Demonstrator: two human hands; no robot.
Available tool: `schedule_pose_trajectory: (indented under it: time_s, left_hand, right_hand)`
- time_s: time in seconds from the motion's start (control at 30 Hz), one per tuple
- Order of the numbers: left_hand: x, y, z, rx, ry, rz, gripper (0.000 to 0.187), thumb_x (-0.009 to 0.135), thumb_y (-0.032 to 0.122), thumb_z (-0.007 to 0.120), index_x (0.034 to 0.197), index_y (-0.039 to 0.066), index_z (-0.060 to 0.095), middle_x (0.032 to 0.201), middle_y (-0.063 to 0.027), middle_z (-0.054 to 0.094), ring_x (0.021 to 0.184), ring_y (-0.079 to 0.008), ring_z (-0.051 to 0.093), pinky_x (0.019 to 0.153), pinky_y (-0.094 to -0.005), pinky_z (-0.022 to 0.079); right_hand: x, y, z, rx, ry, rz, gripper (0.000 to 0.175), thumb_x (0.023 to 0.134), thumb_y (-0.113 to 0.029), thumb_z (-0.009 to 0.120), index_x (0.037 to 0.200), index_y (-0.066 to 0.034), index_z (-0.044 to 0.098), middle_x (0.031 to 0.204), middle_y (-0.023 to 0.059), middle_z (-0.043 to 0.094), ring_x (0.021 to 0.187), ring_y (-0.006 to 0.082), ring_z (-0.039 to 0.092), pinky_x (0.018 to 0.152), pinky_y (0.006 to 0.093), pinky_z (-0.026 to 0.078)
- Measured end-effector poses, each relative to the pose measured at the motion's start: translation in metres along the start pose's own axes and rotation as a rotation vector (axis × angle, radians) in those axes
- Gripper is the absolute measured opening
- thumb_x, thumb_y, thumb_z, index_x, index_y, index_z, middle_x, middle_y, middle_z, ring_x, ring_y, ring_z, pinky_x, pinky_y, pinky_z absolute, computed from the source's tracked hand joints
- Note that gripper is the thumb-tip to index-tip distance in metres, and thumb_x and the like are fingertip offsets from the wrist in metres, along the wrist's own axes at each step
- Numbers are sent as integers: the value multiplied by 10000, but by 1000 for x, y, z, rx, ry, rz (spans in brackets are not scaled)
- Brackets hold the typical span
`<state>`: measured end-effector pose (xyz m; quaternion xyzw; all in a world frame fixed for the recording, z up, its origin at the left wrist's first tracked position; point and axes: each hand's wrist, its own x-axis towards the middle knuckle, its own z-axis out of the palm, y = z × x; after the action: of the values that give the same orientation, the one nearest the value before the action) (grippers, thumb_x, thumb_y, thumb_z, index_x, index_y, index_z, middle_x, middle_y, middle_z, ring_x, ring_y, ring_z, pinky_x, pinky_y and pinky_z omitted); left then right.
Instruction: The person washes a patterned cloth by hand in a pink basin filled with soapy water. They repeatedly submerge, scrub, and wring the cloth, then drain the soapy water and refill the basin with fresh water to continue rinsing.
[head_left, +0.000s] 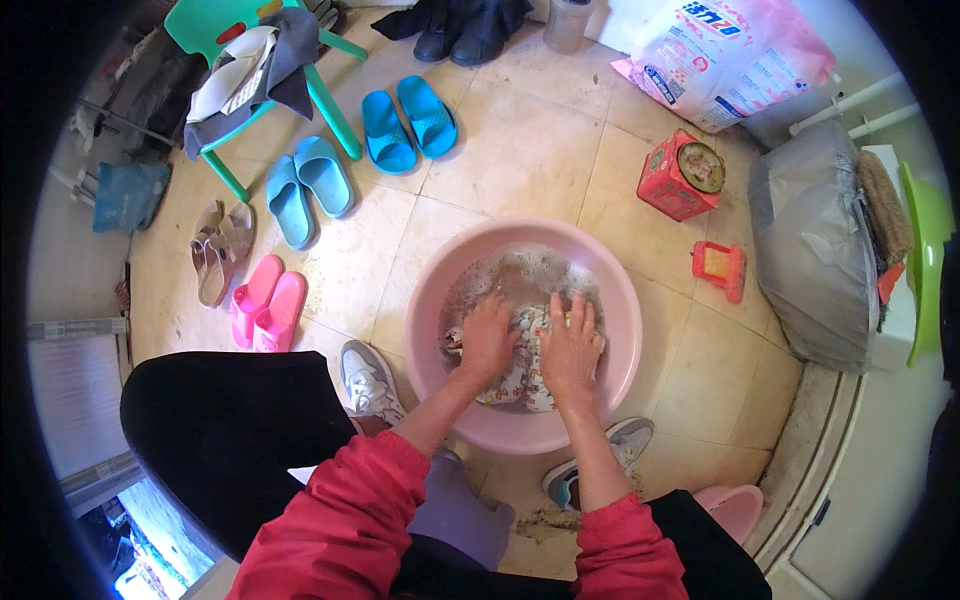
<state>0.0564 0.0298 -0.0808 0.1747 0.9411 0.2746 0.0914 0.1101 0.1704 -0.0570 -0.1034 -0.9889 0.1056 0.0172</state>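
A pink plastic basin (628, 307) stands on the tiled floor between my shoes, with cloudy, sudsy water in it. Wet white cloth with a coloured print (534, 375) lies partly under the water. My left hand (489, 337) rests on the cloth's left part, its fingertips towards the suds; whether it grips any cloth cannot be told. Beside it on the right, my right hand (571, 345) lies flat on the cloth with its fingers spread. Both red sleeves are pushed up the forearms.
Right of the basin are a red soap dish (718, 268), a red box (667, 180) and a grey plastic bag (810, 247). Blue slippers (388, 131), pink slippers (279, 307) and a green chair (330, 112) stand at the left. A smaller pink basin (731, 510) is at lower right.
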Motion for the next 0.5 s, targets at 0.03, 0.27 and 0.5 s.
schedule_pose_trajectory:
  time_s: [0.03,0.27,0.5]
  left_hand:
    - [-7,-2,7,73,-103,-49,489,746,117,707,1182,17,510,1243,-202,493,1137,-382,494,957,-472,413]
    - [3,-26,-1,-22,-135,-227,393,774,66,571,1168,56,576,1180,-235,548,974,-412,594,823,-488,484]
    - [31,-20,-31,-1170,-450,-446,343,830,145,545,1155,46,595,1049,-116,651,934,-223,629,851,-355,508]
  right_hand:
    - [0,-2,6,-7,-165,65,490,843,-243,641,1298,-126,502,1415,185,366,1288,371,384,954,518,372]
    - [14,4,13,-43,-298,68,505,786,-297,697,1238,-125,553,1411,176,386,1311,371,357,1021,574,287]
    - [26,6,-7,264,-380,-14,647,683,-217,791,1253,-66,524,1351,186,460,1294,329,403,1055,536,264]
